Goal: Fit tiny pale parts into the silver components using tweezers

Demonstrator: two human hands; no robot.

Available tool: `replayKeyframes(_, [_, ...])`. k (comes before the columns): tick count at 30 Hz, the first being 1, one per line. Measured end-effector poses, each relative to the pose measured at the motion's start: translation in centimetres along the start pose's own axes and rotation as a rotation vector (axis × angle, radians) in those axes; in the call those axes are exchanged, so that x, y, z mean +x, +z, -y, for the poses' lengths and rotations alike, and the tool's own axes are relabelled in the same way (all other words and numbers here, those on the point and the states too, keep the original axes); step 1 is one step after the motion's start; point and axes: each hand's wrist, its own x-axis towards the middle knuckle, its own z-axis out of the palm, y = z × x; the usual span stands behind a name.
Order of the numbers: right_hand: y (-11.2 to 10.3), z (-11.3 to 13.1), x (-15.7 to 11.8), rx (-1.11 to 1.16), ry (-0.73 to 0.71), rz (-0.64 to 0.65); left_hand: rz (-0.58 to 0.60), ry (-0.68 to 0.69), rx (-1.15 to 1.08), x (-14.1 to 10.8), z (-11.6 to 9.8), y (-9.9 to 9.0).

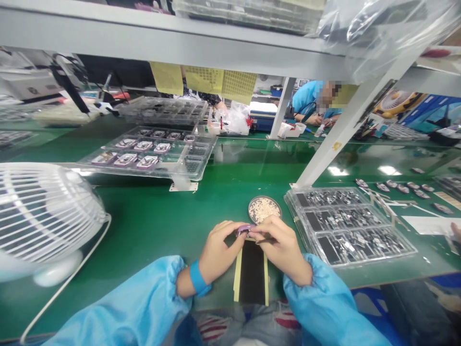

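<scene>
Glossy green bench top (230, 192), clear plastic trays (187, 166), matt black strip (251, 278).

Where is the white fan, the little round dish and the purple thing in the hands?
white fan (43, 216), head view, middle of its grille.
round dish (264, 209), head view, its pale contents.
purple piece (244, 228), head view, its top, between both hands.

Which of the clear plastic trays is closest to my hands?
The tray of dark parts just right of your right hand; the trays holding purple parts sit farther back left.
</scene>
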Motion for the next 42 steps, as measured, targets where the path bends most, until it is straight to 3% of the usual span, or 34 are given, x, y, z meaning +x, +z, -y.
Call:
replayKeyframes(16, [0.6,-1.0,-0.1,-0.063,-0.009,0.064,0.033,-0.050,0.097,0.0,0.8,0.1])
replayKeyframes(24, [0.4,-0.4,0.1,-0.032,0.080,0.222,0.049,-0.103,0.007,0.2,1.0,0.1])
replayKeyframes(27, [-0.7,-1.2,0.1,-0.008,0.125,0.131,0.027,-0.159,-0.043,0.8,1.9,-0.5])
replayKeyframes(30, [-2.2,-2.9,-0.2,-0.187,0.186,0.002,-0.020,-0.192,0.042,2.6,3.7,-1.4])
replayKeyframes(32, [-2.7,-4.2,-0.7,-0.311,0.213,-0.011,-0.037,-0.217,0.084,4.7,5.1,-2.2])
replayKeyframes(37, [-2.1,-6.0,-2.5,-0.253,0.215,0.003,-0.057,-0.319,0.191,11.6,7.8,-5.1])
replayKeyframes(40, [-1.9,-6.3,-2.9,-0.246,0.255,-0.031,-0.088,-0.385,0.323,13.9,7.6,-6.6])
replayKeyframes(42, [-2.1,-6.3,-2.9,-0.253,0.298,-0.052,-0.095,-0.396,0.403,13.6,6.3,-6.9])
